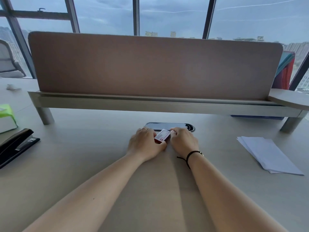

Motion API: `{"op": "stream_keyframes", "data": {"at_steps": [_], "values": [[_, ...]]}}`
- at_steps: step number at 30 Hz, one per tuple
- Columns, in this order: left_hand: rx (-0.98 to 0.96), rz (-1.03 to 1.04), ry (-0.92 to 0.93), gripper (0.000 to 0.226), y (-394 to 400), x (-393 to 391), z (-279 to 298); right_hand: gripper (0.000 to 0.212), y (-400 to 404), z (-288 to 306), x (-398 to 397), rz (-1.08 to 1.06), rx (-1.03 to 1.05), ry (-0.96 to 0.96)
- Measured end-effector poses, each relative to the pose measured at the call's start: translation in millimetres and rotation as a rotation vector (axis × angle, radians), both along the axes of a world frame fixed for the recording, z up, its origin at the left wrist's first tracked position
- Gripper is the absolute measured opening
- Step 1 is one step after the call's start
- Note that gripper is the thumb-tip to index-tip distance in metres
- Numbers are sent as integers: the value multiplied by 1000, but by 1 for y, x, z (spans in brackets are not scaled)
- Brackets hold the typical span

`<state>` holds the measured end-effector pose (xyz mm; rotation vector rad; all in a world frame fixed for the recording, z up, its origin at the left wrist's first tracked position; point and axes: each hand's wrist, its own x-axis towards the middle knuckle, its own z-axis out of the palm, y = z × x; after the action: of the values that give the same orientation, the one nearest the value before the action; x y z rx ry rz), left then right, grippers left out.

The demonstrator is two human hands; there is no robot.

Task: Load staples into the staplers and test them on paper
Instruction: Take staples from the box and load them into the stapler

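Observation:
A small red and white staple box (161, 135) sits between my two hands at the middle of the desk. My left hand (145, 142) grips its left end, thumb under the near edge. My right hand (183, 140) pinches its right end with the fingertips. A large black stapler (15, 145) lies at the left edge of the desk, apart from both hands. A stack of white paper (269, 154) lies on the right side.
A black cable port (168, 126) is set into the desk just behind the box. A brown divider panel (155, 64) on a raised shelf crosses the back. A green and white box (6, 118) stands far left, behind the stapler.

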<state>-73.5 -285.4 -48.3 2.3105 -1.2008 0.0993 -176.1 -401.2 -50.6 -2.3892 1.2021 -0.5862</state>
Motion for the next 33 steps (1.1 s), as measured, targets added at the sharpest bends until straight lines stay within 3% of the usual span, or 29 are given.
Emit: {"op": "stream_keyframes", "data": {"at_steps": [9, 14, 19, 25, 33], "values": [[28, -132, 163, 34, 47, -10, 8, 32, 13, 9, -34, 79, 218, -215], [34, -276, 188, 26, 105, -26, 10, 26, 53, 14, -78, 237, 224, -167], [65, -380, 220, 33, 167, -46, 11, 24, 102, 15, -132, 391, 188, -76], [72, -486, 288, 33, 226, -65, 12, 49, 150, 13, -178, 531, 178, -2], [21, -473, 263, 34, 242, -72, 10, 42, 161, 9, -180, 541, 127, -14]]}}
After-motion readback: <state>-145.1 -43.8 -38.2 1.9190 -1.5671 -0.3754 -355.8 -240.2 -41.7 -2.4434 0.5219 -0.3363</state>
